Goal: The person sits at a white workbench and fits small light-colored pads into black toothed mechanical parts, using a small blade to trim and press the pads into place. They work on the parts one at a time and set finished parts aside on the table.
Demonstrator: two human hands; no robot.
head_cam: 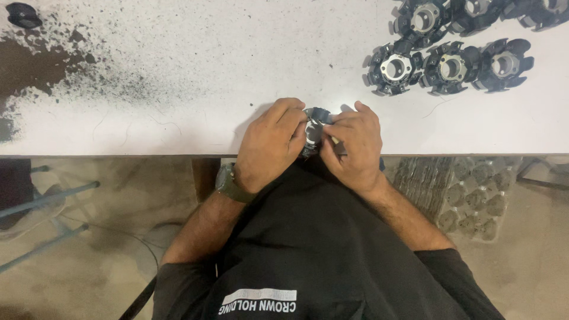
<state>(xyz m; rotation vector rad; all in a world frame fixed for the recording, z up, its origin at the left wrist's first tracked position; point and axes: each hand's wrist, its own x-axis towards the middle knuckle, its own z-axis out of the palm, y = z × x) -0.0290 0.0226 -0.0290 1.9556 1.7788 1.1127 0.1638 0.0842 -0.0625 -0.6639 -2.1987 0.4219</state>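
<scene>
Black shirt (332, 249) nearest, below both forearms. Left hand (269, 145) and right hand (352, 148) clenched together on 1 dark ring-shaped part (314, 127), fingers wrapped around it, at tabletop (178, 118) near edge. Further identical parts (450, 65) grouped far right. Green watch (228, 184) on left wrist.

Dark finned ring part (314, 127) with metal core, at table edge
</scene>
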